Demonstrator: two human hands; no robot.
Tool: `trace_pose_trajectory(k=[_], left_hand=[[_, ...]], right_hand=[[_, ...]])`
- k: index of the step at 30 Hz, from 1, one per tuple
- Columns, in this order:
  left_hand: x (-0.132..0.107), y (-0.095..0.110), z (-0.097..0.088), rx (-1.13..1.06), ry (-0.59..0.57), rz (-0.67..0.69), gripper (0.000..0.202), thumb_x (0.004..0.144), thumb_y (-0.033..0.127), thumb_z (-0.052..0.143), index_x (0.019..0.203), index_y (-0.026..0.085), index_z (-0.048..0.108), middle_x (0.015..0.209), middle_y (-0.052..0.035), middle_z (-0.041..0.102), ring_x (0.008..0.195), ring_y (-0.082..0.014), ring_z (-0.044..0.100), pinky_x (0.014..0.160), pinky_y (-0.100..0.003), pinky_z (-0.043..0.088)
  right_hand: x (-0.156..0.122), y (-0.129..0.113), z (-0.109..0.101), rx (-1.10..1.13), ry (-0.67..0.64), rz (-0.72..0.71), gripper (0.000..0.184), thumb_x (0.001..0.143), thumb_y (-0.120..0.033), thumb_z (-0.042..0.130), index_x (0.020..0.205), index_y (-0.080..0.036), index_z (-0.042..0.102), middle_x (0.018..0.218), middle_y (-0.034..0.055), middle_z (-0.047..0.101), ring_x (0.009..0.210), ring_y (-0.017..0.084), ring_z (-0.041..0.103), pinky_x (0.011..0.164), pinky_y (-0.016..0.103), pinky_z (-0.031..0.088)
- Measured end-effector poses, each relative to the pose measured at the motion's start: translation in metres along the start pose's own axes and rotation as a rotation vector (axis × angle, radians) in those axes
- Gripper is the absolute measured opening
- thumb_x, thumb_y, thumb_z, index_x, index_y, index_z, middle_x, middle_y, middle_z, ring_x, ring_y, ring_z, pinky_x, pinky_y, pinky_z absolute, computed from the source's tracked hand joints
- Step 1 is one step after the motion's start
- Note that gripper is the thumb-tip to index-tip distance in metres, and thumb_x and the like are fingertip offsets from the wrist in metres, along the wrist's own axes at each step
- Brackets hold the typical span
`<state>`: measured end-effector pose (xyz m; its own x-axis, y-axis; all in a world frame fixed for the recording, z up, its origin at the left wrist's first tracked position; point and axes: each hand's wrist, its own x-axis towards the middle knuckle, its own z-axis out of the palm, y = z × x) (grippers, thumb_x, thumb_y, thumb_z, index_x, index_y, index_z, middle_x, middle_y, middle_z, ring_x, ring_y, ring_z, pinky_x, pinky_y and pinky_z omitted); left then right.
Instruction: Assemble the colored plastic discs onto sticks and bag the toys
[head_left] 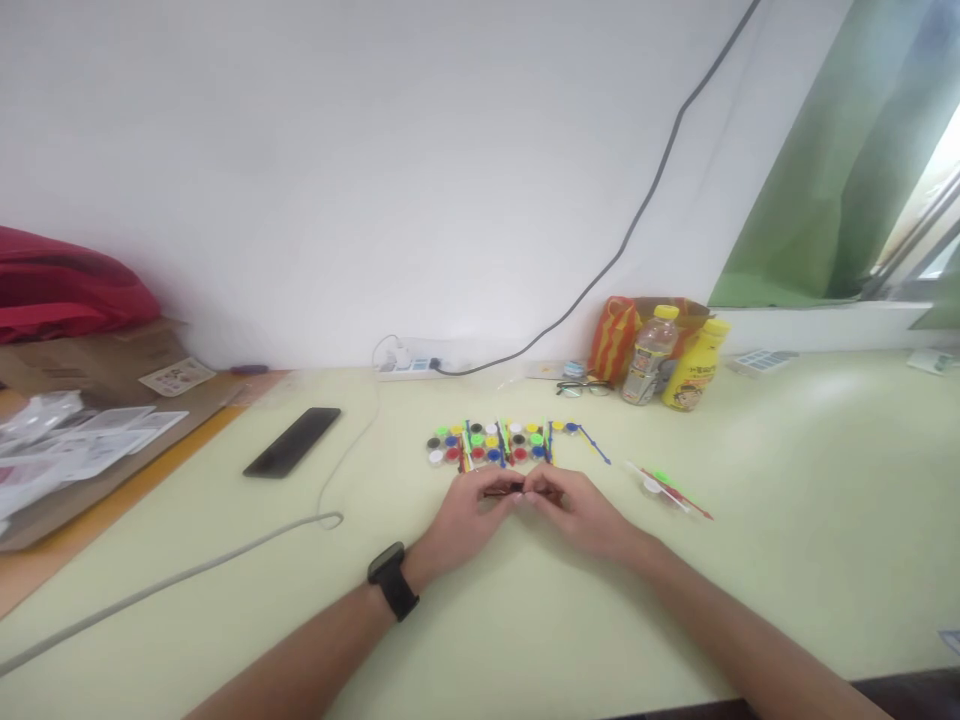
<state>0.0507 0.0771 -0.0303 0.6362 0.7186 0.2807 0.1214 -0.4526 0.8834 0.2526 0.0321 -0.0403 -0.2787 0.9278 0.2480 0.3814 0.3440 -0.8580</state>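
Note:
My left hand, with a black watch on its wrist, and my right hand meet over the table. Between their pinched fingertips is a small black piece; its kind is too small and too covered to tell. Just beyond my fingers stand rows of small round pots with coloured lids, in white, black, red, blue, green and yellow. Thin coloured sticks lie among them, and a blue stick lies at their right end. More sticks with a white-lidded pot lie right of my right hand.
A black phone and a grey cable lie to the left. Against the wall are a power strip, glasses, a clear bottle, a yellow bottle and a striped bag. Cardboard with papers occupies the far left.

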Motion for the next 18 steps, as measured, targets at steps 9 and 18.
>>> trace_pose_trajectory(k=[9, 18], left_hand=[[0.001, -0.013, -0.001, 0.069, 0.058, -0.001, 0.019, 0.097, 0.029, 0.056, 0.111, 0.023, 0.066, 0.112, -0.0058, 0.070, 0.106, -0.0218, 0.065, 0.098, -0.038, 0.052], [0.001, -0.011, -0.003, 0.068, 0.050, 0.033, 0.015, 0.095, 0.025, 0.059, 0.106, 0.021, 0.067, 0.106, -0.0054, 0.071, 0.100, -0.0205, 0.067, 0.093, -0.036, 0.054]], right_hand=[[0.002, 0.005, -0.010, -0.117, 0.067, 0.016, 0.023, 0.094, -0.043, 0.054, 0.086, -0.022, 0.059, 0.070, -0.0015, 0.056, 0.062, 0.015, 0.048, 0.057, 0.026, 0.037], [0.001, 0.003, -0.011, -0.100, 0.055, 0.010, 0.020, 0.094, -0.039, 0.055, 0.087, -0.021, 0.061, 0.072, -0.0010, 0.058, 0.064, 0.015, 0.049, 0.058, 0.026, 0.038]])
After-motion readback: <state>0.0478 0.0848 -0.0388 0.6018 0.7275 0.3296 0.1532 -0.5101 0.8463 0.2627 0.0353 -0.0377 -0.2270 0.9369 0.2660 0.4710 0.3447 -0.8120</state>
